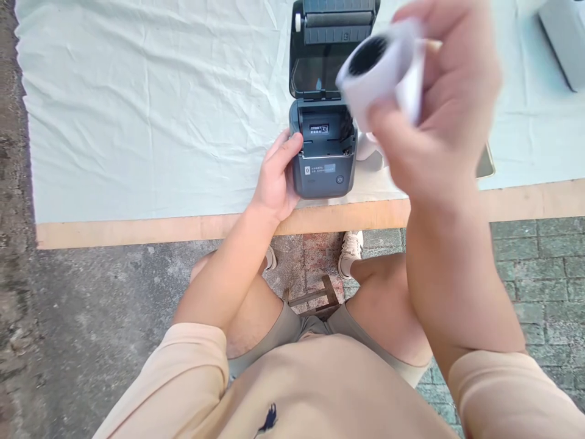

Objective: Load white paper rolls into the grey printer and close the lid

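Note:
A dark label printer (320, 180) stands near the table's front edge with its lid (315, 67) swung up and back, so its paper bay shows with no roll inside. My left hand (278, 177) is wrapped round the printer's left side, thumb on the rim of the bay. Raised above and right of the printer, my right hand (443, 103) grips a white paper roll (375, 91) between thumb and fingers. The roll has a dark core, and a loose flap of paper stands off its side. Motion blurs this hand and roll.
Partly hidden behind my right hand, a white rounded object (369, 149) lies beside the printer. The corner of a flat, phone-like thing (487, 163) shows by my right wrist. A white box (564, 39) stands at the far right on the pale cloth (159, 110).

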Tool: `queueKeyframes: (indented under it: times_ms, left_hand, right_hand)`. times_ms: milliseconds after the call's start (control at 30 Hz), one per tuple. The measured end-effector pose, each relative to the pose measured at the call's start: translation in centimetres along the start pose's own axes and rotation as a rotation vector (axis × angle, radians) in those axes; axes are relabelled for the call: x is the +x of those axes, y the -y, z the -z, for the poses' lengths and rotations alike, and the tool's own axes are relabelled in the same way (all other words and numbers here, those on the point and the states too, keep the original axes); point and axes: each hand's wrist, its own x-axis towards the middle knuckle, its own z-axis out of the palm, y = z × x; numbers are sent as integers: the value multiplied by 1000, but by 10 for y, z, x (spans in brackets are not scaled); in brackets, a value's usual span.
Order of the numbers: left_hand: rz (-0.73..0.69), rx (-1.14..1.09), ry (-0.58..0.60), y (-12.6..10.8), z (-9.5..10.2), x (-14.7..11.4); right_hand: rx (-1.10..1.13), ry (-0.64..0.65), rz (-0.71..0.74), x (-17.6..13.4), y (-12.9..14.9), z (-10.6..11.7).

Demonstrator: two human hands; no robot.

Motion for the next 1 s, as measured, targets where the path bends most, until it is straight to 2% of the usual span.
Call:
queueKeyframes:
  times_ms: [67, 200, 400, 533, 667, 733, 800, 900, 1000]
  left_hand:
    - [-13, -21, -10, -1, -1, -1]
    - [-40, -6, -14, 0, -4, -3]
    - [-38, 48, -14, 0, -7, -5]
    - [-42, 34, -17, -2, -6, -5]
    - [-35, 37, 26, 0, 1, -4]
    - [-47, 58, 26, 2, 4, -3]
    - [-50, 76, 35, 4, 6, -2]
    - [-41, 105, 69, 6, 9, -2]
    - [-56, 136, 71, 7, 11, -2]
  right_hand:
    - [-223, 75, 129, -2, 0, -9]
    - [-547, 174, 105, 0, -4, -18]
    - [-517, 245, 119, 1, -10, -18]
    - [-496, 193, 186, -2, -12, -19]
    - [-438, 236, 289, -8, -15, -20]
    - [-353, 178, 364, -11, -16, -19]
    - [-280, 48, 391, -10, -16, -16]
    - [-164, -180, 337, -4, -19, -10]
    - [13, -216, 261, 4, -24, -6]
